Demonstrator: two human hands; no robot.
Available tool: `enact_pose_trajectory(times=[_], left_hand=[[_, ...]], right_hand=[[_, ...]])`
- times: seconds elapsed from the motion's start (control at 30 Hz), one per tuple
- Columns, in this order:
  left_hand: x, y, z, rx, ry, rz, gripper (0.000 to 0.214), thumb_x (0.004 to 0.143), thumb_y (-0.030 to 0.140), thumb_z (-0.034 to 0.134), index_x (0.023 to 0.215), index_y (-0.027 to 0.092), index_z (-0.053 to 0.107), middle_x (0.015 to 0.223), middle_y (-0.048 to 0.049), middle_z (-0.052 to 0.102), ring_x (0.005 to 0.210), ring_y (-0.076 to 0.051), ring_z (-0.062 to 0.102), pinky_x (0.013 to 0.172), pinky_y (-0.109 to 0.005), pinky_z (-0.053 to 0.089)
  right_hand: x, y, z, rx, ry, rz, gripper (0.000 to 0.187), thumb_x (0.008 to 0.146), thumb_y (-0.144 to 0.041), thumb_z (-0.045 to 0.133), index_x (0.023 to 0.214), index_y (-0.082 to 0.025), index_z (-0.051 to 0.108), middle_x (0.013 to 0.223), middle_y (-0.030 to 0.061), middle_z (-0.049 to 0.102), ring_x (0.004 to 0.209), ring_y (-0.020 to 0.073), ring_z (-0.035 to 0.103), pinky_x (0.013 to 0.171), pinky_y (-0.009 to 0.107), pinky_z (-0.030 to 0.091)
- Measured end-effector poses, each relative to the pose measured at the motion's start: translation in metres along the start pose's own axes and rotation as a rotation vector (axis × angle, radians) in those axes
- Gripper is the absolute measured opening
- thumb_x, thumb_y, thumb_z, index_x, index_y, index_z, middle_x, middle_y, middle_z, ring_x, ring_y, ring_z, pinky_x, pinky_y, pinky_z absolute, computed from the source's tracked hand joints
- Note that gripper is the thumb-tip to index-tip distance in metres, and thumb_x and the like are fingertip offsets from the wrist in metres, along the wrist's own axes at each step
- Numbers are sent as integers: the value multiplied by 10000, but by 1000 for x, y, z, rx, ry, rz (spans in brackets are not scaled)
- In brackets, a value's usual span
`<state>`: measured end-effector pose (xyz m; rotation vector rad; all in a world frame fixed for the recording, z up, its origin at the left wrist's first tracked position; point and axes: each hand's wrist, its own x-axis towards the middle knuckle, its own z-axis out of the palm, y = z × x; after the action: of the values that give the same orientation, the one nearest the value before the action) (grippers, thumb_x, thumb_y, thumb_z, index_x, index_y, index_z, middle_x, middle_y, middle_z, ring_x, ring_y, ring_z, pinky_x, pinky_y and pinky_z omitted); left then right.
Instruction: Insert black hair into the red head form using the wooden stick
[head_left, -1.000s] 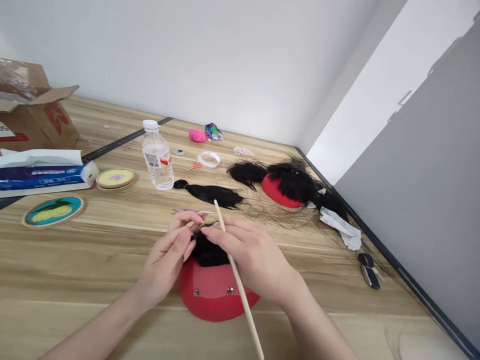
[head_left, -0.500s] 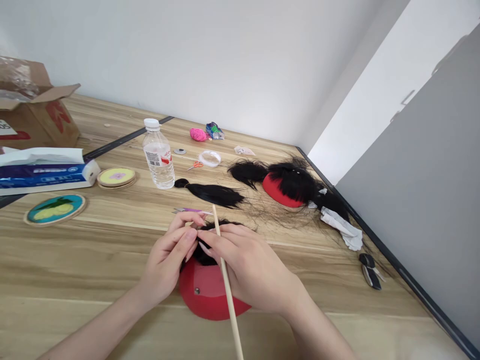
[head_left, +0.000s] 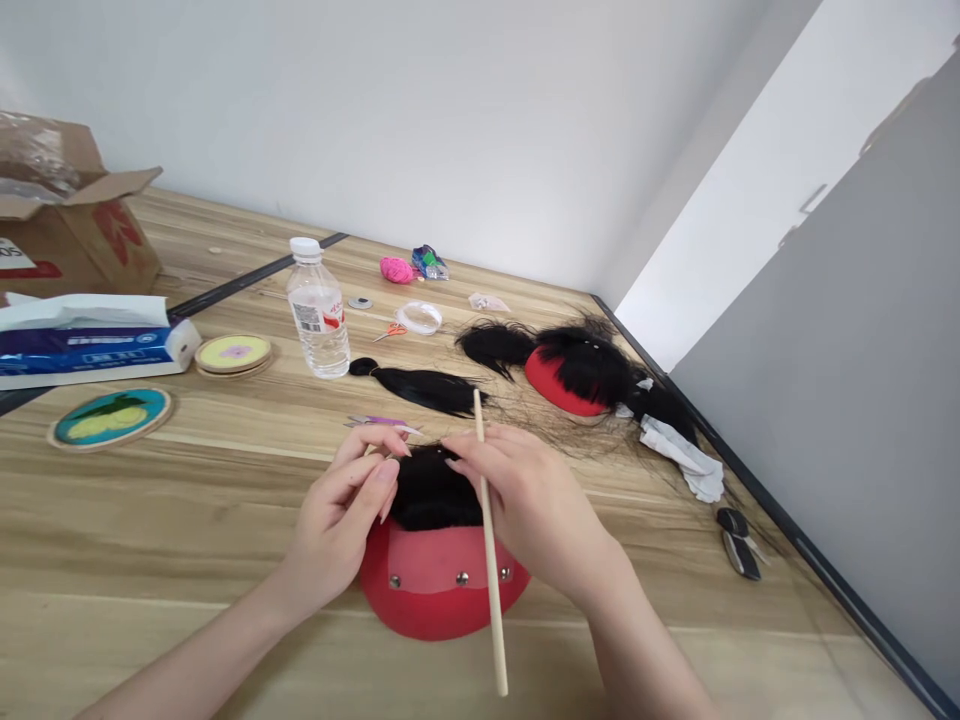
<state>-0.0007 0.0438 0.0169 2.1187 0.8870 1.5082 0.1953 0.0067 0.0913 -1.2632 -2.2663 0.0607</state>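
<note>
A red dome point(head_left: 442, 618) rests on the table before me, with a pinkish strip point(head_left: 426, 552) pinned across it by a few round-headed pins. Behind the strip lies a patch of black hair point(head_left: 431, 495). At the patch's left edge, my left hand point(head_left: 337, 515) is pinched, thumb against a finger; what is between them is too small to make out. My right hand point(head_left: 536, 510), on the other side, has a thin wooden stick point(head_left: 490, 560) in its grasp, slanting over the dome. Its fingertips are by the hair's back right edge.
Beyond my hands lie purple-handled snips point(head_left: 382, 422) and a tied hank of black hair point(head_left: 427, 387). A water bottle point(head_left: 319, 325), embroidery hoops point(head_left: 112, 417), tissues point(head_left: 90, 350) and a cardboard box point(head_left: 112, 235) stand left. Right are another haired red dome point(head_left: 559, 382) and a black clip point(head_left: 741, 545).
My right hand has moved right with the wooden stick, away from my left fingertips. More of the hair patch, strip and pins now shows. The left hand stays nearly still.
</note>
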Motion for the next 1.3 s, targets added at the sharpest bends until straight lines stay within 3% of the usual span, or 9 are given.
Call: enact_pose_trajectory(times=[0.1, 0.2, 0.3, 0.47, 0.57, 0.7, 0.87, 1.03, 1.3], left_hand=[[2, -1, -1, -88, 2, -64, 419, 1002, 232, 436, 589, 187, 490, 997, -59, 576, 1086, -199, 595, 885, -282, 504], [3, 1, -2, -94, 8, -64, 419, 998, 252, 450, 588, 187, 510, 988, -62, 580, 1066, -202, 591, 861, -287, 504], [3, 3, -1, -102, -7, -51, 425, 999, 267, 446, 589, 186, 522, 984, -70, 583, 1038, -212, 588, 830, -301, 515], [2, 1, -1, -141, -25, -27, 419, 1000, 232, 435, 590, 186, 509, 1017, -67, 579, 1077, -205, 580, 862, -298, 528], [-1, 0, -3, -172, -15, -32, 410, 1004, 230, 424, 606, 188, 512, 1049, -71, 587, 1134, -223, 574, 937, -341, 525], [-6, 5, -6, -186, 29, -3, 389, 1008, 240, 408, 638, 199, 524, 999, -79, 643, 1166, -265, 574, 997, -444, 518], [-4, 18, -10, -122, -58, 210, 314, 993, 154, 375, 761, 218, 577, 754, -30, 646, 1022, -217, 652, 988, -436, 549], [1, 21, -11, 23, -123, 495, 239, 1002, 159, 377, 866, 195, 571, 728, -26, 650, 798, -176, 691, 856, -376, 628], [-2, 20, -12, 285, -92, 738, 335, 1000, 181, 417, 685, 202, 531, 653, 6, 647, 618, -134, 620, 669, -298, 599]], right_hand=[[-2, -3, -9, 47, 34, 24, 215, 969, -172, 565, 1161, -156, 660, 1016, 111, 751, 1007, 239, 677, 901, 366, 526], [-4, -11, -11, 119, -14, -29, 223, 960, -202, 584, 1171, -165, 642, 1042, 99, 748, 1024, 229, 675, 907, 348, 531], [-3, -17, -4, 103, -74, -63, 217, 960, -190, 566, 1158, -140, 643, 1036, 116, 748, 994, 242, 683, 887, 362, 539], [0, -20, 10, 39, -47, -88, 224, 997, -185, 502, 1107, -102, 678, 961, 136, 755, 983, 252, 694, 932, 387, 515], [1, -17, 12, 47, -35, -111, 214, 992, -147, 497, 1061, -124, 698, 892, 101, 756, 914, 222, 701, 966, 376, 487], [2, -10, 10, 57, -83, -95, 207, 953, -78, 528, 1009, -150, 713, 834, 68, 736, 802, 195, 668, 879, 329, 496], [3, 3, 6, 76, -78, -70, 229, 972, -102, 506, 1017, -160, 723, 857, 84, 739, 850, 206, 660, 790, 308, 499], [2, 12, 0, 95, -23, -34, 235, 980, -121, 504, 1027, -170, 729, 921, 82, 762, 909, 210, 680, 827, 327, 514], [-2, 17, -20, 83, -47, 155, 219, 984, -221, 561, 1145, -200, 708, 994, 78, 759, 904, 209, 700, 797, 322, 539]])
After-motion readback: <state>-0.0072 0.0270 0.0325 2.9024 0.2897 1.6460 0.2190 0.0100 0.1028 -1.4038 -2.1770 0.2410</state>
